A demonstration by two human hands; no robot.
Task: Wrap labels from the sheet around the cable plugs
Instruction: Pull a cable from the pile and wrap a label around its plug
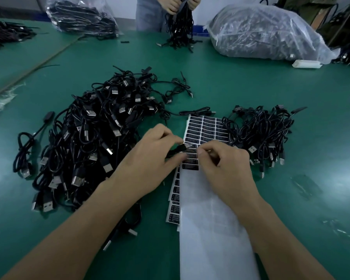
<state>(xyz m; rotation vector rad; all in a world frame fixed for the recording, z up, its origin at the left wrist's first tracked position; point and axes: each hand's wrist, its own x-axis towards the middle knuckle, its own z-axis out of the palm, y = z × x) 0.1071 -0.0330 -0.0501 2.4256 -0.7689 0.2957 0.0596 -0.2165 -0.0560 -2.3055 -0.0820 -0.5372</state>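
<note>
While left hand (150, 156) is pinching cable plug (178, 149) above label sheet (206, 128) on counter (251, 87), right hand (226, 164) is pinching label (191, 151) at plug. Risk: label wrapping skewed or sticking to fingertips if plug is rolling in pinch.

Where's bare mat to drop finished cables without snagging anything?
Bare green mat lies between the small black cable pile and the clear plastic bag, and at near left below the large black USB cable heap. Crowded: the white label sheet between both piles, where the left hand pinches a black plug and the right hand a label.
</note>
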